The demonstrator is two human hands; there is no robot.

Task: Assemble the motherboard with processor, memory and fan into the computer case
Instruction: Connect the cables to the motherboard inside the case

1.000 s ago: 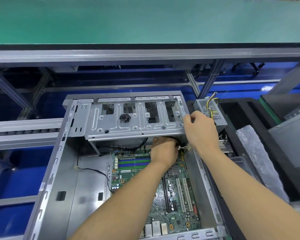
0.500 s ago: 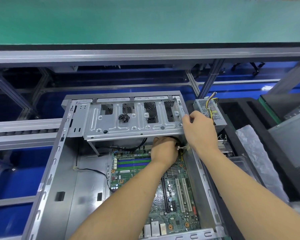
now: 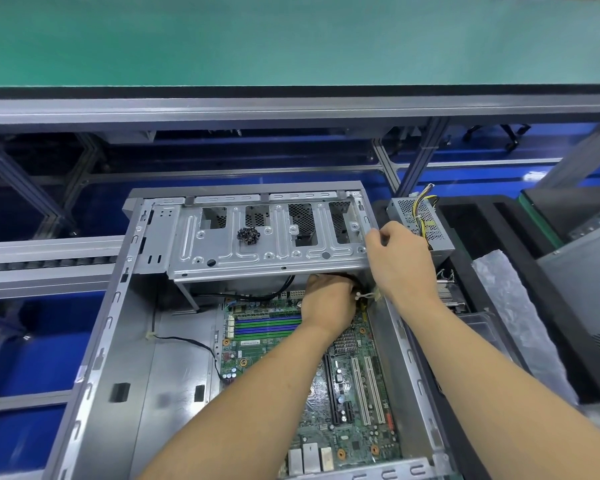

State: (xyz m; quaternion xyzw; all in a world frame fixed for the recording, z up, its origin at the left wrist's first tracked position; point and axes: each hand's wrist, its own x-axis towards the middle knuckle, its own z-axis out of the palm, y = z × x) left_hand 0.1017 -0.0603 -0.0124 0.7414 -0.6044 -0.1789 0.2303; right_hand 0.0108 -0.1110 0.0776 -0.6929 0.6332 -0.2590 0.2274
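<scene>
An open grey computer case [image 3: 94,358] lies flat with the green motherboard [image 3: 357,393] inside it. Blue and green memory slots [image 3: 267,327] show near the board's far end. A metal drive cage [image 3: 257,258] spans the far end of the case. My left hand [image 3: 329,299] reaches under the cage's near edge by a black cable and a white connector [image 3: 368,295]; its fingers are hidden. My right hand [image 3: 402,261] grips the right end of the cage with curled fingers.
A small pile of black screws [image 3: 247,235] lies on the cage. A power supply [image 3: 420,220] with yellow wires sits just right of the case. Bubble wrap [image 3: 510,306] and dark trays are farther right. A thin black cable [image 3: 187,341] crosses the case floor.
</scene>
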